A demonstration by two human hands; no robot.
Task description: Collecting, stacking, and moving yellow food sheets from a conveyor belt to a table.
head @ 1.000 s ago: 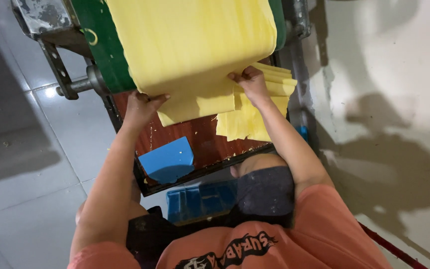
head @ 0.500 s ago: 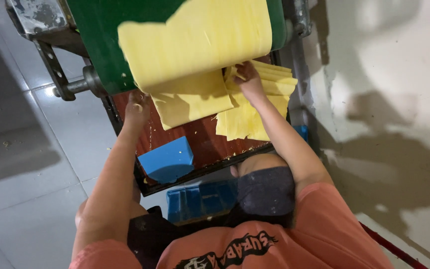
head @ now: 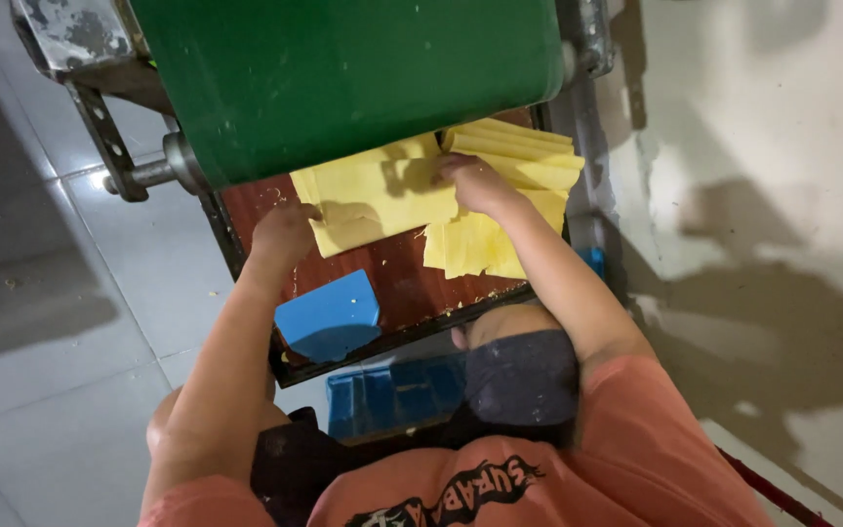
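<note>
Both hands pressed on a yellow dough sheet [head: 378, 195] lying on the reddish-brown tray [head: 412, 283] just below the green conveyor belt [head: 343, 78]. The left hand [head: 283, 232] gripped its near corner; the right hand [head: 475, 182] lay flat, fingers spread, beside the stacked sheets [head: 519, 171]. A blue scraper [head: 329, 314] rested on the tray's near edge.

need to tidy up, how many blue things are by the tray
3: a blue scraper on the red-brown tray, a blue crate under it, a small blue piece at its right edge.
</note>
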